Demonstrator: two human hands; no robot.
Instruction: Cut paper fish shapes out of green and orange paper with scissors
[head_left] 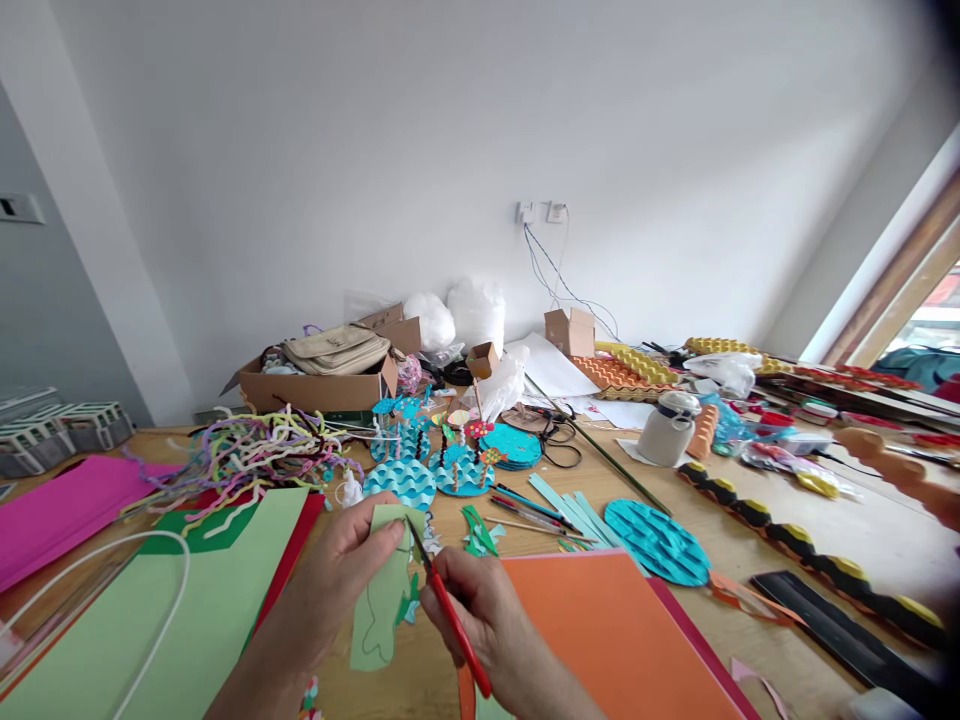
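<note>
- A pale wall is seen across the upper half of the frame; below it, a wooden table is spread with craft materials.
- At the lower centre, a light green strip is held upright, its upper end pinched between the left hand's thumb and fingers. A dark outline is drawn on it, rounded at the bottom.
- The strip appears to be paper or thin card: very light, easily bent, barely slippery, and likely to be torn or creased where narrow cuts are made. It is best gripped flat, near the cut but clear of the blades, so that flutter is checked; the lower end is left unsupported.
- Red-handled scissors are grasped in the right hand, fingers curled around the handles. The blades are brought to the strip's upper right edge; how wide they are parted cannot be told. They should feel stiff and heavier than the strip, and are best held by the handles.
- Green scraps are scattered just beyond the hands.
- An orange sheet is laid at lower right, a green sheet at lower left.
- Farther up, pipe cleaners are heaped left of centre, and a blue disc is placed right of centre.
</note>
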